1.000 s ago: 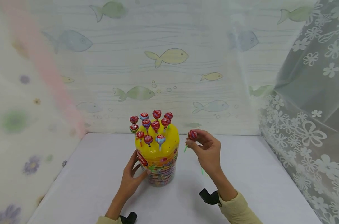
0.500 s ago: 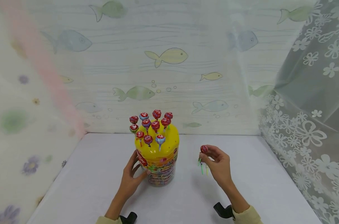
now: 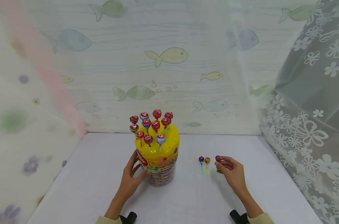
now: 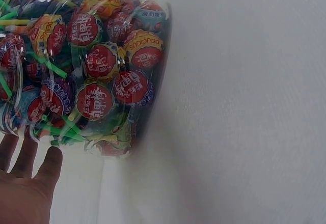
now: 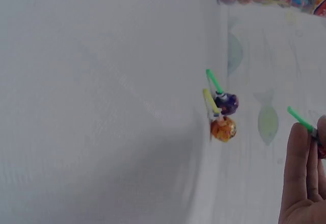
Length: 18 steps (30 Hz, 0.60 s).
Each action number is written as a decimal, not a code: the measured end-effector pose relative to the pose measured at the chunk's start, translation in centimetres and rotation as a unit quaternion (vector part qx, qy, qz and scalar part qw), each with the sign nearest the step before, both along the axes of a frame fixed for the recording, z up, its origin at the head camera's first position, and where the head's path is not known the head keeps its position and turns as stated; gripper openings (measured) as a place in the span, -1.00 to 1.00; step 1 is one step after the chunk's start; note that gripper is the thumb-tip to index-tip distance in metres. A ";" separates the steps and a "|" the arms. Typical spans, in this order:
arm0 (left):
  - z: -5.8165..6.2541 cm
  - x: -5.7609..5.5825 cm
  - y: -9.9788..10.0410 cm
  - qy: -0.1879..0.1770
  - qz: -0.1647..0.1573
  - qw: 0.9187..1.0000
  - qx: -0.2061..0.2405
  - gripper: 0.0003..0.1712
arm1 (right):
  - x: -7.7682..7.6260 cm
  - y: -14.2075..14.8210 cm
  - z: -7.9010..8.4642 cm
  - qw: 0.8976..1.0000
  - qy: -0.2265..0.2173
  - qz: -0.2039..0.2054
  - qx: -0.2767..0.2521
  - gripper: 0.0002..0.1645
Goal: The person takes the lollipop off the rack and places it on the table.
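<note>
A clear ribbed jar point(image 3: 162, 175) with a yellow lid point(image 3: 171, 140) stands upright on the table, full of wrapped lollipops in the left wrist view. Several lollipops point(image 3: 148, 140) stick up out of the lid. My left hand point(image 3: 132, 177) holds the jar's left side, thumb in front; its other fingertips are partly hidden behind the jar. To the right, my right hand point(image 3: 234, 175) pinches a red-wrapped lollipop point(image 3: 218, 158) with a green stick point(image 5: 299, 118), low over the table. Beside it lie a purple lollipop point(image 3: 201, 159) and an orange lollipop point(image 3: 207, 160), side by side.
The white-covered table point(image 3: 88, 174) reaches back to a curtain point(image 3: 169, 87) printed with fish. A sheer curtain with white flowers point(image 3: 309, 133) hangs on the right, and a flowered cloth point(image 3: 32, 165) on the left. Black straps point(image 3: 239, 217) are at both wrists.
My right hand has moved right and down from near the lid with the red lollipop, uncovering the purple and orange lollipops. The left hand and jar have stayed in place.
</note>
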<state>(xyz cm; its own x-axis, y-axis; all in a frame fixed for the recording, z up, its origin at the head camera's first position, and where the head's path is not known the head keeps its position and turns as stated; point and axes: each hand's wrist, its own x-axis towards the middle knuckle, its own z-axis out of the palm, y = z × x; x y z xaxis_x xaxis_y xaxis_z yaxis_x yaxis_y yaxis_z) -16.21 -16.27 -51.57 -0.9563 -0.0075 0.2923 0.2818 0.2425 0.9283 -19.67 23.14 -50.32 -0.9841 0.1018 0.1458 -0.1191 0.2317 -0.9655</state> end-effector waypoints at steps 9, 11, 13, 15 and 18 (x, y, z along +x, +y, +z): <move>0.0 0.0 0.0 -0.007 0.002 1.000 0.004 0.08 | -1.2 1.3 -0.2 0.992 -0.101 -0.007 0.073 -0.57; 0.0 0.1 0.0 -0.008 0.004 1.000 0.004 0.08 | -1.5 1.4 -0.3 0.987 -0.130 -0.005 0.094 -0.55; 0.1 0.1 0.0 -0.008 0.004 1.000 0.003 0.08 | -1.8 1.3 -0.5 0.982 -0.152 -0.002 0.112 -0.54; 0.1 0.1 0.0 -0.008 0.003 1.000 0.002 0.08 | -2.1 1.3 -0.6 0.977 -0.170 0.002 0.126 -0.54; 0.0 0.1 0.0 -0.006 0.001 1.000 0.001 0.08 | -2.4 1.2 -0.9 0.974 -0.183 0.006 0.135 -0.55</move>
